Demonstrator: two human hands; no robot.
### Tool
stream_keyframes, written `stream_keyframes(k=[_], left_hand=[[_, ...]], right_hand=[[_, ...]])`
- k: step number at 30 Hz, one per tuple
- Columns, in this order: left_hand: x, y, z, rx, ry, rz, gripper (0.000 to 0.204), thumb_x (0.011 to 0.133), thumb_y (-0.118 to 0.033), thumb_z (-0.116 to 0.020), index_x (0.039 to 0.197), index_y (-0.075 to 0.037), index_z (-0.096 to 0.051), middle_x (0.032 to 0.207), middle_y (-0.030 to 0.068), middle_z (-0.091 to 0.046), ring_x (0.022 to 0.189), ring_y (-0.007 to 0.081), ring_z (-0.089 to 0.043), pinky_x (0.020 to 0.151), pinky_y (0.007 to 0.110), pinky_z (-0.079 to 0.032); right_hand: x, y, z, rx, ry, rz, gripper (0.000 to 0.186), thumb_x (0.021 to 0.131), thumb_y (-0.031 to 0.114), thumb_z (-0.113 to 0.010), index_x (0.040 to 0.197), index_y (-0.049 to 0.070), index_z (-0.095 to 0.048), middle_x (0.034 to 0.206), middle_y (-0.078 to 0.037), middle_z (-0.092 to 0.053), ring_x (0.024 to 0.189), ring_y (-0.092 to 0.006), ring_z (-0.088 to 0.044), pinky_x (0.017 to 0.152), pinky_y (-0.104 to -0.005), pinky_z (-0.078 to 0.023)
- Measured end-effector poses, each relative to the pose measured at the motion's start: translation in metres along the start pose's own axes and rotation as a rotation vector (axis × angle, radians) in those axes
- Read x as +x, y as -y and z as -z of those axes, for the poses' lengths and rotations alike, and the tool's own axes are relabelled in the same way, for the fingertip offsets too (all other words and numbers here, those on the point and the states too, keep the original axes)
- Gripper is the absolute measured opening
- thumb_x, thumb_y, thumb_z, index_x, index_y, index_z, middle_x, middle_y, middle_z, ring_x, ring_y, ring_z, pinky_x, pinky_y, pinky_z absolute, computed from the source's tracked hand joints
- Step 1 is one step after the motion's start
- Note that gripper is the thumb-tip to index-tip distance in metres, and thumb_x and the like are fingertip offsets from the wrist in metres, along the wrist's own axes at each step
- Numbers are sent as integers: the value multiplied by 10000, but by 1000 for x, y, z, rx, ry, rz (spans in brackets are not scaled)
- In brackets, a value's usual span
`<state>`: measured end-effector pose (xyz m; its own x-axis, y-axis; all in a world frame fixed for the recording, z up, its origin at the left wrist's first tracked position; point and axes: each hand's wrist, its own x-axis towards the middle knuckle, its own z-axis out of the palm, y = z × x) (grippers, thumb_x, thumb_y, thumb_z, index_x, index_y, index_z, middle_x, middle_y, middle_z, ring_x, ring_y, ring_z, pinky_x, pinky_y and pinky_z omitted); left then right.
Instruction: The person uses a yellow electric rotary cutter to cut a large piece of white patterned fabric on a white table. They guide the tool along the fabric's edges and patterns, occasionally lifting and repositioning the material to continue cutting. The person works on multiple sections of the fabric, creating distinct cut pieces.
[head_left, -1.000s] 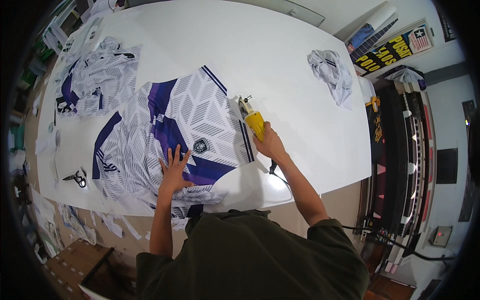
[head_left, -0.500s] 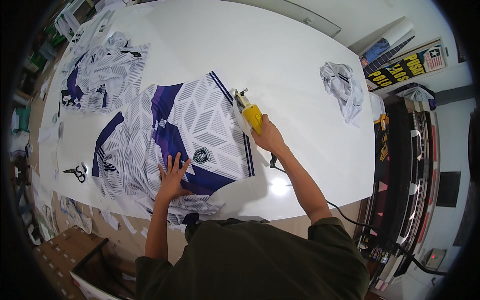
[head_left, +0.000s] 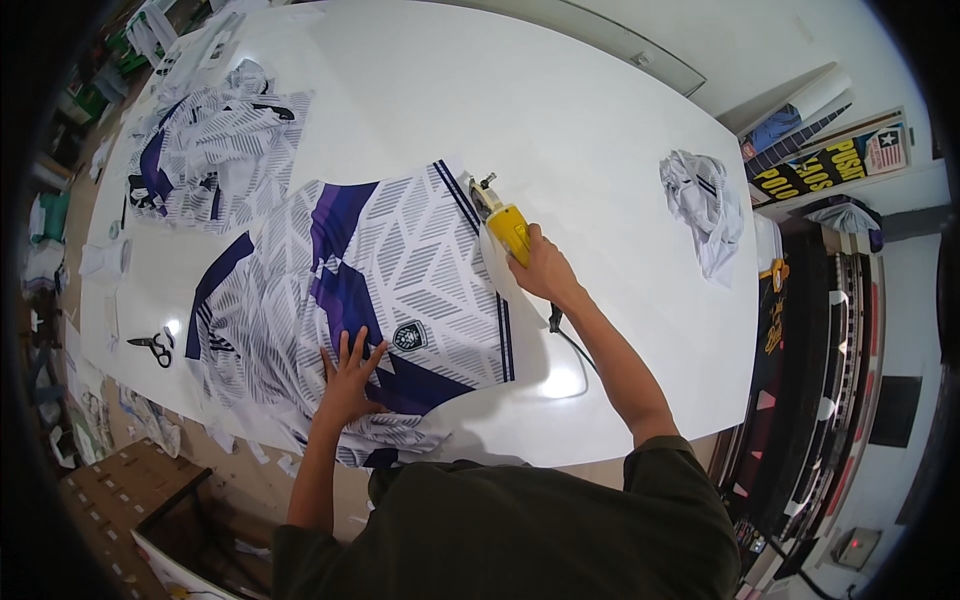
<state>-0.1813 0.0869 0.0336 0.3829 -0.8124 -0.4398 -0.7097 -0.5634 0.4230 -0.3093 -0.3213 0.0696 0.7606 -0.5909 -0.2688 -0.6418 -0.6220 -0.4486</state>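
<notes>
A white, grey and purple patterned jersey piece (head_left: 440, 270) with a dark crest lies on the table, its dark-striped edge toward my right. My left hand (head_left: 352, 385) rests flat on its purple part near the crest, fingers spread. My right hand (head_left: 545, 270) is wrapped round a yellow handheld electric fabric cutter (head_left: 508, 232). The cutter's metal head is at the striped edge near the far corner. A narrow white strip of fabric (head_left: 495, 262) hangs loose along that edge beside the cutter. A dark cord runs from the cutter's rear, partly behind my right arm.
Black-handled scissors (head_left: 155, 347) lie on the white table (head_left: 480, 90) at the left. A heap of similar patterned fabric (head_left: 225, 150) is at the far left, and a crumpled white piece (head_left: 705, 215) at the right. Fabric scraps litter the floor left of the table. Rolls stand at right.
The cutter in my right hand has moved a little along the striped edge toward the far corner. My left hand stays in place on the jersey piece. The whole view has shifted slightly.
</notes>
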Motion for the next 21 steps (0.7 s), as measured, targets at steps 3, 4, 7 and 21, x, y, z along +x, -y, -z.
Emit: stream_keyframes(k=[3, 4, 7, 21], left_hand=[[0, -1, 2, 3, 6, 3, 1393, 437, -317, -1008, 1633, -347, -296, 1742, 110, -75, 1594, 429, -9, 1173, 795, -40], [0, -1, 3, 4, 4, 0, 1389, 439, -320, -1007, 1633, -347, -297, 1741, 112, -80, 1593, 430, -12, 1172, 797, -45], [0, -2, 5, 2, 4, 0, 1376, 447, -325, -1004, 1631, -345, -303, 1739, 116, -89, 1592, 434, -18, 1170, 801, -58], [0, 0, 3, -10, 5, -3, 1377, 459, -344, -1002, 1634, -359, -284, 1741, 114, -81, 1589, 439, -26, 1165, 812, -64]], right_hand=[[15, 4, 2, 3, 2, 20, 473, 930, 291, -664, 1208, -9, -425, 1014, -292, -651, 894, -478, -688, 774, -545, -564], [19, 5, 3, -1, 5, 34, 508, 929, 292, -666, 1232, -31, -415, 1019, -315, -657, 899, -489, -689, 776, -545, -565], [34, 8, 4, -8, 7, 69, 558, 924, 294, -669, 1270, -56, -406, 1024, -340, -664, 903, -502, -689, 778, -547, -566], [89, 30, 10, -43, 10, 124, 638, 908, 312, -670, 1325, -79, -388, 1022, -363, -677, 901, -521, -690, 787, -543, -576]])
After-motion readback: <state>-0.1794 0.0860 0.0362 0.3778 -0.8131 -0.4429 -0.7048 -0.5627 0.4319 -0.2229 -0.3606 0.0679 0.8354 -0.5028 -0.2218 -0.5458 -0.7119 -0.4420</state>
